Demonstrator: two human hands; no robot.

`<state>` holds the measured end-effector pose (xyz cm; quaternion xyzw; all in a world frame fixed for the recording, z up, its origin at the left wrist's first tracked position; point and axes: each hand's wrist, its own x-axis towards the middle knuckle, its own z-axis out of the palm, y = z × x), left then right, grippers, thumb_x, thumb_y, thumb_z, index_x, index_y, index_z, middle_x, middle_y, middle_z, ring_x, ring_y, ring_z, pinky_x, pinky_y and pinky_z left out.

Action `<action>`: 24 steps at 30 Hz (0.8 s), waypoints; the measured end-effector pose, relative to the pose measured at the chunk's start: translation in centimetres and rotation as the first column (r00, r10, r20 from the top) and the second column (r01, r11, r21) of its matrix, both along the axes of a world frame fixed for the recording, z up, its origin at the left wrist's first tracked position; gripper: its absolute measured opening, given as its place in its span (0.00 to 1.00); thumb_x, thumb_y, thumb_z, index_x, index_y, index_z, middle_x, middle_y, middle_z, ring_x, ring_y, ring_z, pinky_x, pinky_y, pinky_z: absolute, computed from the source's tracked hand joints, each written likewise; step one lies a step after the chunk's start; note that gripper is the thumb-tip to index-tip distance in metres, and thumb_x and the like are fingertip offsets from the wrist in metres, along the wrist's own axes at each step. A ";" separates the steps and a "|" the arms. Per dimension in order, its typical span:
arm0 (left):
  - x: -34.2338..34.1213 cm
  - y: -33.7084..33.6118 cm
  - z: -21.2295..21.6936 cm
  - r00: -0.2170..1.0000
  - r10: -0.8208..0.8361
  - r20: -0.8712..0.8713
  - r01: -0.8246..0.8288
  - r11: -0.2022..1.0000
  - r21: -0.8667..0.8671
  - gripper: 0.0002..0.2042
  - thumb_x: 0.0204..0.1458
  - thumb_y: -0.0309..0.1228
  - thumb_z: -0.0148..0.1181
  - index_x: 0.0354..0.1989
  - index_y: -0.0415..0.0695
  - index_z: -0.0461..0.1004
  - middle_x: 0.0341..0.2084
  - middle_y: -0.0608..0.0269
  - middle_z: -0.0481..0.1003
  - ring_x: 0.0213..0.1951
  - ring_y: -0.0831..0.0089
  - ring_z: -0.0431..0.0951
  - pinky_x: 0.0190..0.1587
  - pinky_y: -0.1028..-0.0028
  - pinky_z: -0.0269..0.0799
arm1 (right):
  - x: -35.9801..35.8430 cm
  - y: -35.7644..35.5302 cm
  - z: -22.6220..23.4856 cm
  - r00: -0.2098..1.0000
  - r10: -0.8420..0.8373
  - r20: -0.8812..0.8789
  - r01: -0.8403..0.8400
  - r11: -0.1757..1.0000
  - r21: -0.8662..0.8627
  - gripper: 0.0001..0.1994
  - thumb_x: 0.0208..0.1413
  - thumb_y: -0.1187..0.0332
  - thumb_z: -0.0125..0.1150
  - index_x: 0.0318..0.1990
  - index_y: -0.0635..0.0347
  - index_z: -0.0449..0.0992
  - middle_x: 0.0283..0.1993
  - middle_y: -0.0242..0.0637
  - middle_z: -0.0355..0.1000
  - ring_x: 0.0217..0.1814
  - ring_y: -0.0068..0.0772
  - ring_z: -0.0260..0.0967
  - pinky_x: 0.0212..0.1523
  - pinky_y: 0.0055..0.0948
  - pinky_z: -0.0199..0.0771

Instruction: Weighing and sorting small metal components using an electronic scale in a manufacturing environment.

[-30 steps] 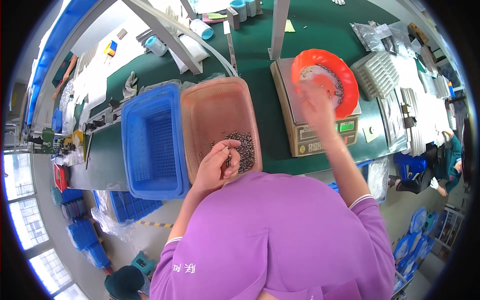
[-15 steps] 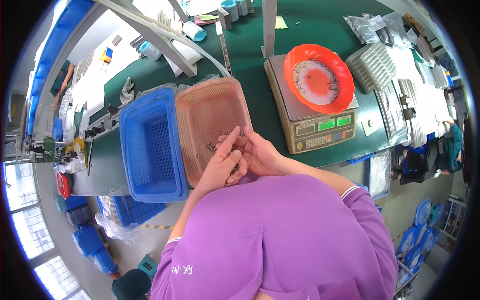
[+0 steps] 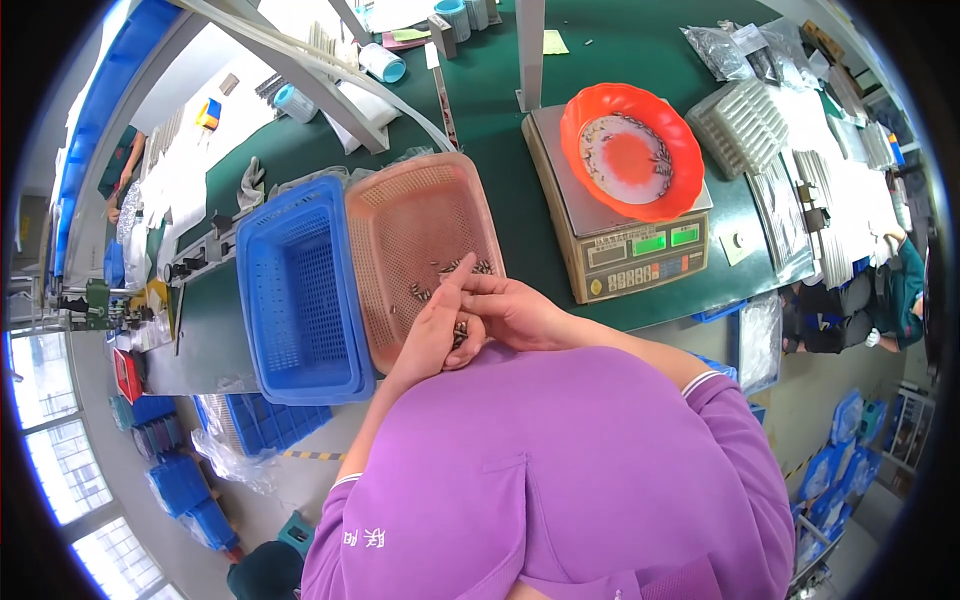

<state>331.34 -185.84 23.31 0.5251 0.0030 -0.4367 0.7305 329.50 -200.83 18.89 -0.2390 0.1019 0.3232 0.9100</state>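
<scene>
My left hand (image 3: 437, 330) is cupped over the near right edge of the pink basket (image 3: 367, 215), its fingers curled round several small metal pins (image 3: 460, 333). Against its palm and thumb rest the fingertips of my right hand (image 3: 515, 312). Those right fingers are bent together, and whatever they pinch is too small to make out. More loose pins (image 3: 419, 292) lie on the basket floor just beyond my hands. To the right, an orange-red scalloped bowl (image 3: 690, 150) with similar small parts scattered inside stands on a digital scale (image 3: 590, 240).
Left of the pink basket is a stacked blue basket (image 3: 248, 290). A metal post (image 3: 530, 60) rises behind the scale. Clear plastic trays (image 3: 738, 125) and papers lie farther right on the green table (image 3: 470, 110). Another person (image 3: 905, 300) is at the far right.
My right hand has closed in on my left, its fingers now bent together at the left palm. More pins show in the basket and in the left hand. The view has shifted slightly.
</scene>
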 end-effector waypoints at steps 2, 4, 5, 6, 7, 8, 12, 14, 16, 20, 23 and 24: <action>0.1 -0.2 0.4 0.998 -0.042 0.048 0.035 0.990 0.140 0.24 0.62 0.44 0.27 0.65 0.50 0.44 0.10 0.67 0.62 0.10 0.86 0.51 0.14 0.86 0.50 | -0.1 0.0 0.0 1.000 -0.028 0.002 0.028 0.999 -0.037 0.14 0.57 0.72 0.49 0.51 0.62 0.65 0.43 0.36 0.69 0.44 0.27 0.68 0.47 0.28 0.69; -0.2 -0.5 0.3 0.998 -0.042 0.047 0.033 0.983 0.183 0.24 0.62 0.45 0.27 0.65 0.50 0.44 0.11 0.67 0.62 0.10 0.86 0.52 0.14 0.86 0.50 | -0.1 -0.3 -0.2 0.999 -0.039 -0.017 0.037 0.993 -0.115 0.14 0.55 0.74 0.52 0.50 0.63 0.66 0.42 0.34 0.69 0.43 0.25 0.68 0.44 0.24 0.70; -0.3 -0.6 0.3 0.998 -0.041 0.046 0.030 0.974 0.226 0.25 0.62 0.45 0.26 0.65 0.49 0.44 0.11 0.66 0.63 0.11 0.86 0.52 0.14 0.86 0.50 | -0.2 -0.3 -0.2 0.999 -0.042 -0.015 0.040 0.992 -0.117 0.14 0.55 0.74 0.52 0.50 0.63 0.66 0.42 0.34 0.69 0.43 0.25 0.68 0.44 0.24 0.70; -0.3 -0.6 0.2 0.998 -0.045 0.049 0.033 0.974 0.223 0.25 0.62 0.45 0.26 0.65 0.49 0.44 0.11 0.66 0.63 0.11 0.86 0.52 0.14 0.86 0.50 | -0.2 -0.3 -0.2 1.000 -0.022 0.005 0.022 0.986 -0.164 0.14 0.56 0.72 0.51 0.50 0.62 0.66 0.43 0.35 0.70 0.43 0.26 0.69 0.44 0.25 0.70; -0.4 -0.7 0.1 0.998 -0.035 0.059 0.020 0.972 0.236 0.25 0.62 0.46 0.27 0.65 0.49 0.45 0.12 0.67 0.63 0.11 0.86 0.53 0.14 0.86 0.50 | -0.2 -0.4 -0.3 1.000 -0.003 0.023 0.008 0.977 -0.214 0.14 0.57 0.70 0.51 0.51 0.61 0.66 0.43 0.36 0.70 0.43 0.26 0.69 0.45 0.26 0.70; -0.5 -0.7 0.0 0.997 -0.025 0.069 0.007 0.969 0.247 0.25 0.62 0.46 0.27 0.65 0.49 0.45 0.12 0.67 0.63 0.12 0.86 0.53 0.14 0.86 0.49 | -0.2 -0.3 -0.3 0.999 -0.031 0.016 0.034 0.981 -0.190 0.15 0.57 0.71 0.51 0.52 0.62 0.65 0.44 0.35 0.70 0.43 0.25 0.68 0.44 0.24 0.70; -0.5 0.2 0.3 0.999 0.053 -0.012 -0.052 0.992 0.113 0.23 0.62 0.42 0.32 0.63 0.47 0.50 0.17 0.66 0.63 0.15 0.84 0.56 0.18 0.85 0.52 | 0.6 -1.5 -1.4 0.963 -0.258 -0.077 0.244 0.958 -0.153 0.17 0.57 0.72 0.49 0.54 0.64 0.63 0.44 0.33 0.69 0.39 0.20 0.67 0.42 0.20 0.69; -0.1 1.7 -2.0 0.987 0.102 -0.121 -0.118 0.984 -0.135 0.20 0.61 0.37 0.35 0.59 0.43 0.56 0.23 0.64 0.65 0.21 0.82 0.59 0.21 0.84 0.54 | 1.8 -4.2 -2.5 0.953 -0.300 -0.040 0.302 0.951 0.066 0.17 0.56 0.72 0.49 0.53 0.64 0.64 0.42 0.32 0.69 0.36 0.20 0.67 0.40 0.20 0.70; 0.7 3.5 -4.8 0.965 0.110 -0.240 -0.175 0.947 -0.270 0.15 0.58 0.28 0.39 0.52 0.39 0.61 0.30 0.61 0.66 0.28 0.79 0.65 0.27 0.83 0.62 | 2.9 -7.6 0.0 0.918 -0.381 -0.110 0.391 0.914 0.103 0.14 0.55 0.71 0.50 0.49 0.65 0.67 0.36 0.32 0.69 0.32 0.21 0.67 0.36 0.21 0.71; 0.8 4.9 -6.9 0.855 0.289 -0.431 -0.403 0.893 -0.201 0.15 0.49 0.14 0.38 0.46 0.36 0.63 0.39 0.56 0.68 0.41 0.69 0.71 0.47 0.74 0.70 | 4.1 -14.6 3.0 0.807 -0.575 0.136 0.590 0.773 -0.233 0.12 0.56 0.67 0.49 0.44 0.63 0.71 0.34 0.32 0.69 0.35 0.22 0.65 0.39 0.20 0.68; 0.5 4.4 -6.7 0.857 0.291 -0.426 -0.415 0.879 -0.235 0.16 0.50 0.12 0.36 0.46 0.35 0.62 0.42 0.53 0.67 0.50 0.63 0.67 0.55 0.70 0.65 | 4.6 -18.4 3.0 0.741 -0.427 0.518 0.659 0.314 -0.684 0.17 0.58 0.62 0.46 0.47 0.64 0.71 0.40 0.35 0.71 0.39 0.21 0.66 0.43 0.20 0.65; 0.5 4.3 -6.6 0.848 0.303 -0.434 -0.429 0.874 -0.229 0.16 0.50 0.12 0.36 0.46 0.35 0.62 0.42 0.53 0.67 0.50 0.63 0.67 0.55 0.70 0.65 | 4.6 -18.5 3.2 0.752 -0.417 0.510 0.648 0.325 -0.689 0.17 0.58 0.62 0.46 0.47 0.64 0.71 0.40 0.35 0.71 0.39 0.21 0.66 0.43 0.20 0.65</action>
